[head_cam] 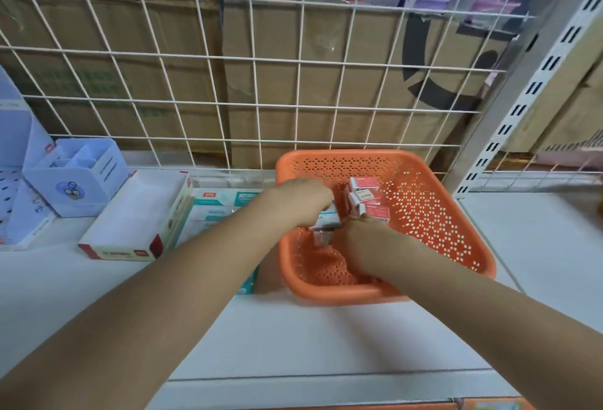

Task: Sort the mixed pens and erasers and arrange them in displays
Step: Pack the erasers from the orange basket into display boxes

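Note:
An orange perforated basket (434, 214) stands on the white shelf. Several red-sleeved erasers (367, 201) lie inside it near the back. Both my hands reach into the basket. My left hand (301, 197) grips a small stack of teal-and-white erasers (324, 223) from above. My right hand (359, 243) curls beside and under that stack, its fingers hidden, so whether it holds anything cannot be told. A red-and-white open display box (140, 217) and a teal display box (222, 204) sit left of the basket.
A pale blue pen holder (78, 178) and a blue stand (16, 155) are at the far left. White wire grid (261, 60) with cardboard behind backs the shelf. A slotted metal upright (522, 99) rises at the right.

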